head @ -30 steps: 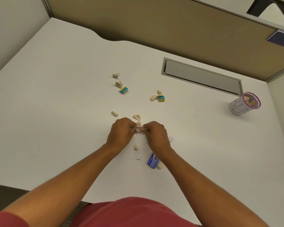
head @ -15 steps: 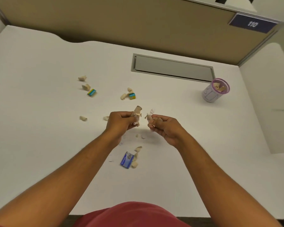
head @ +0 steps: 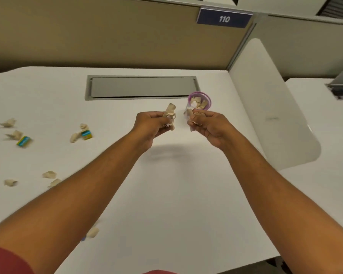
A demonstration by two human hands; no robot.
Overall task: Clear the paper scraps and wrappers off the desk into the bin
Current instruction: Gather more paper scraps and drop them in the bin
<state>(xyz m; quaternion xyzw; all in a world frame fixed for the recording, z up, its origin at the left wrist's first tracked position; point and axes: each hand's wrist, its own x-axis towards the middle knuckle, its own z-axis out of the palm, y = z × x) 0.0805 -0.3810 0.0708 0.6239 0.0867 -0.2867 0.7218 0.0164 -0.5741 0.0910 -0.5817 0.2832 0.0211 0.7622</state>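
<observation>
Fingers (head: 156,117) of the left hand (head: 149,125) are curled round a bunch of beige paper scraps (head: 169,113), one rolled piece standing up out of the grip. Those of the right hand (head: 210,125) are likewise clamped on a second clump of scraps (head: 195,117). Both hands are held above the white bench (head: 166,194), apart from each other, with a soft shadow cast on the surface beneath them.

A small bin (head: 200,100) with a purple rim is seen just beyond the right hand, near the grey recessed panel (head: 143,87); beige pieces are already lying inside it. More litter is left on the bench to the left: loose scraps (head: 9,122) and two small blue and yellow wrappers (head: 24,141), with further pieces (head: 49,174) nearer the left forearm.

The step in hand is judged to be the carrying of two handfuls to the bin. For the next move, each hand would have to be brought over the opening in turn and only then loosened, since the mouth looks narrow and light paper could easily be spilled past the rim. The right hand is the nearer. Much of the clearing is not yet done.
</observation>
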